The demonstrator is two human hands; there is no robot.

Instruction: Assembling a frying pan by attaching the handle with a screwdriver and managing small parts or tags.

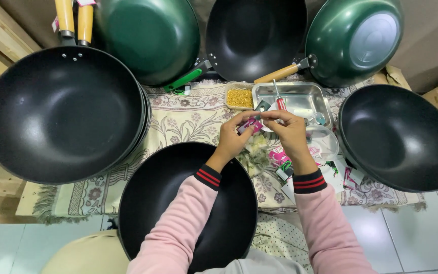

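both hands pinching small pink tag (250,125), left hand (233,136), right hand (288,133), above black wok (178,203)

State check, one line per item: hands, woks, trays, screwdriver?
left hand: pinching a small pink tag
right hand: fingertips meeting the left hand's, on the same tag
wok in lap: open side up, empty
stacked woks: nested, open side up
green wok: tilted, base showing
metal tray: holds a red-handled screwdriver
small tray: filled with yellow bits
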